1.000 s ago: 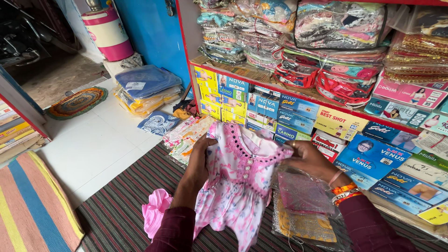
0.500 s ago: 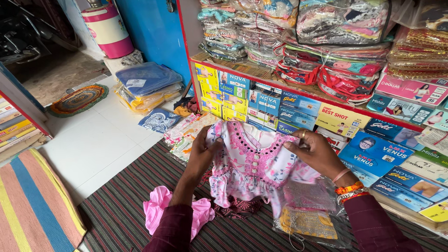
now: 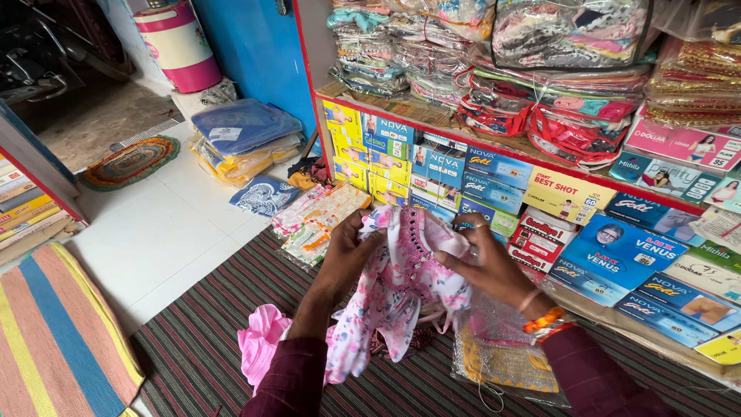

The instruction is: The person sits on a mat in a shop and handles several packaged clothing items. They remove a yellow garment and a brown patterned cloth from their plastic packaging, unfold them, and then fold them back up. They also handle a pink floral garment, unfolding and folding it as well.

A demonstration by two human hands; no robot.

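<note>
A small pink and white floral child's dress [image 3: 390,297] hangs bunched between both hands above a dark striped mat [image 3: 208,355]. My left hand [image 3: 346,256] grips its left shoulder part. My right hand [image 3: 488,264], with orange bangles at the wrist, pinches the right side of its neckline. The two hands are close together, so the top of the dress is folded inward. A plain pink cloth [image 3: 258,347] lies on the mat below the left forearm. Under the right forearm lies a clear plastic packet [image 3: 502,359] with yellow and pink fabric inside.
A red-edged shelf [image 3: 494,143] holds bagged garments above rows of flat coloured boxes [image 3: 494,174]. Folded cloth packets [image 3: 312,220] and a blue plastic-wrapped stack [image 3: 243,139] lie on the white tiles. A striped rug [image 3: 54,332] is at left, a round mat [image 3: 127,161] by the doorway.
The dress was spread flat and wide between the hands; they have since come together, folding its shoulders inward and bunching it.
</note>
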